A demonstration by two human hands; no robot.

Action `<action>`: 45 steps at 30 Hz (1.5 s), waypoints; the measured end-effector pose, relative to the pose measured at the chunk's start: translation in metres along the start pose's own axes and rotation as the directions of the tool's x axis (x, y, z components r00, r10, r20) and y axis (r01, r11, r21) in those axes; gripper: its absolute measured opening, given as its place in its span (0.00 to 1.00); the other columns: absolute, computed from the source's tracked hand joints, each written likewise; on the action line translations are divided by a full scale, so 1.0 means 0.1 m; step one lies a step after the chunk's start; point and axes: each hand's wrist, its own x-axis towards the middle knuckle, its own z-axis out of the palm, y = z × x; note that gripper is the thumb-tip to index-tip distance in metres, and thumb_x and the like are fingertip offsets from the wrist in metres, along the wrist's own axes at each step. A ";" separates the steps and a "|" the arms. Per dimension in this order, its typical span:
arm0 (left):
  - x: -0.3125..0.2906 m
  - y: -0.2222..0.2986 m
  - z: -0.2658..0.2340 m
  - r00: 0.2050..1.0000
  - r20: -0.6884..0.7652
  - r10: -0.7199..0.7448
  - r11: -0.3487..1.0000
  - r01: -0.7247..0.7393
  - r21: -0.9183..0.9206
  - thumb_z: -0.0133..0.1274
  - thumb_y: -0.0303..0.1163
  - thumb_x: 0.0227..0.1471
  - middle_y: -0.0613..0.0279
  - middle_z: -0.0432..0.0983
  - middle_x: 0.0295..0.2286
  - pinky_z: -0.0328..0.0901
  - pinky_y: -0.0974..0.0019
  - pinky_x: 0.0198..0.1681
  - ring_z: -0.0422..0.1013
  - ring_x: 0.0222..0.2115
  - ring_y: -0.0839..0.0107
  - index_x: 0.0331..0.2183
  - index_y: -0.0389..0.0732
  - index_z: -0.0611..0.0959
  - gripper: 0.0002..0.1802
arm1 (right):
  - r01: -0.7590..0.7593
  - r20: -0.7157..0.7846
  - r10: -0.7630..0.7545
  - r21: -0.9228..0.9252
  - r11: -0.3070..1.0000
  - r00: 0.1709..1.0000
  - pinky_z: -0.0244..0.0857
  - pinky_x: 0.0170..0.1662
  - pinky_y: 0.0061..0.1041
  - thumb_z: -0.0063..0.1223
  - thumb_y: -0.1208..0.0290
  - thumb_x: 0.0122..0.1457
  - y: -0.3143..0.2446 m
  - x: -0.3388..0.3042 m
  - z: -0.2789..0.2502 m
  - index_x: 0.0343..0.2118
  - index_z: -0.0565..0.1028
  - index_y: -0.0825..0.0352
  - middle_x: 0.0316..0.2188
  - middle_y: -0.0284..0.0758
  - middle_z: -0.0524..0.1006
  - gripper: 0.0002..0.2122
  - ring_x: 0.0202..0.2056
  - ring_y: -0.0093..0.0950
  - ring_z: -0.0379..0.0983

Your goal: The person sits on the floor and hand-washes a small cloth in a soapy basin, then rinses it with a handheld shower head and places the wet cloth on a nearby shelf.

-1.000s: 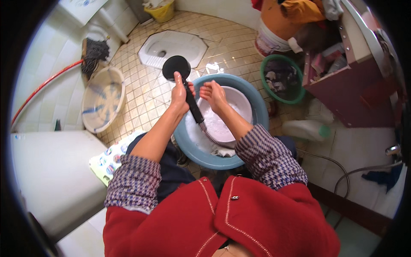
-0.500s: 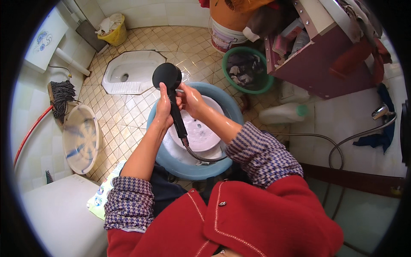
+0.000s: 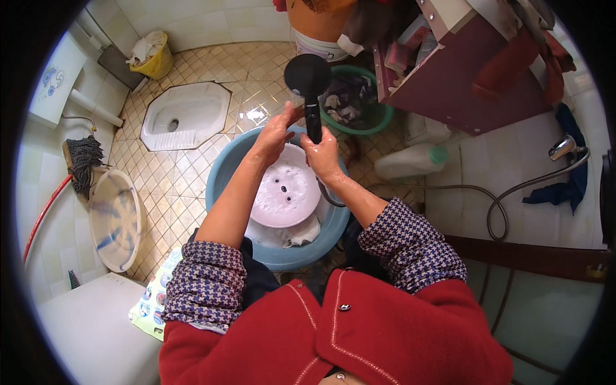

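My right hand (image 3: 323, 157) is wrapped round the handle of a black shower head (image 3: 308, 75), held up above a blue tub (image 3: 221, 176). Beside the handle, my wet left hand (image 3: 274, 138) has its fingers stretched out and apart, holding nothing; part of it passes behind the handle. In the tub sits a pale pink basin (image 3: 289, 183) with foamy water and several dark spots at its middle. Under its near edge lies a white cloth (image 3: 307, 232). From the handle a metal hose (image 3: 328, 196) curves down over the tub's right side.
Right of the tub are a white jug (image 3: 404, 162) with a green cap and a green basin (image 3: 383, 125) of dark clothes. A squat toilet (image 3: 192, 125) lies at the far left. A beige basin (image 3: 115, 221) and a mop (image 3: 83, 163) lean at the left wall.
The shower head has moved right, and my right hand has shifted onto its handle. My left hand has let go and spread its fingers. The pink basin shows more fully.
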 end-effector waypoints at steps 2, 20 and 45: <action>0.03 -0.04 -0.06 0.999 -0.017 -0.029 0.999 0.028 -0.034 0.30 0.54 0.56 0.60 0.62 0.51 0.46 0.58 0.55 0.53 0.54 0.70 0.52 0.42 0.66 0.31 | 0.104 -0.092 -0.108 -0.040 0.994 0.990 0.57 0.17 0.24 0.55 0.69 0.48 0.04 0.15 -0.05 0.25 0.67 0.70 0.13 0.32 0.68 0.10 0.13 0.21 0.64; 0.13 -0.42 0.40 0.989 -0.148 0.001 0.952 0.044 0.304 0.44 0.50 0.52 0.60 0.74 0.23 0.63 0.70 0.27 0.69 0.24 0.75 0.28 0.35 0.79 0.25 | 0.032 -0.060 -0.041 -0.151 0.988 0.997 0.63 0.40 0.40 0.51 0.68 0.50 0.16 -0.22 -0.01 0.44 0.64 0.69 0.36 0.54 0.70 0.19 0.38 0.51 0.67; -0.01 -0.04 0.23 0.998 -0.017 0.062 0.981 -0.064 -0.183 0.47 0.50 0.51 0.68 0.63 0.19 0.60 0.73 0.18 0.61 0.15 0.78 0.28 0.45 0.67 0.19 | 0.332 -0.604 -0.633 -0.543 0.772 0.484 0.65 0.23 0.23 0.43 0.72 0.57 -1.44 0.14 -4.88 0.28 0.66 0.74 0.21 0.41 0.75 0.09 0.19 0.27 0.73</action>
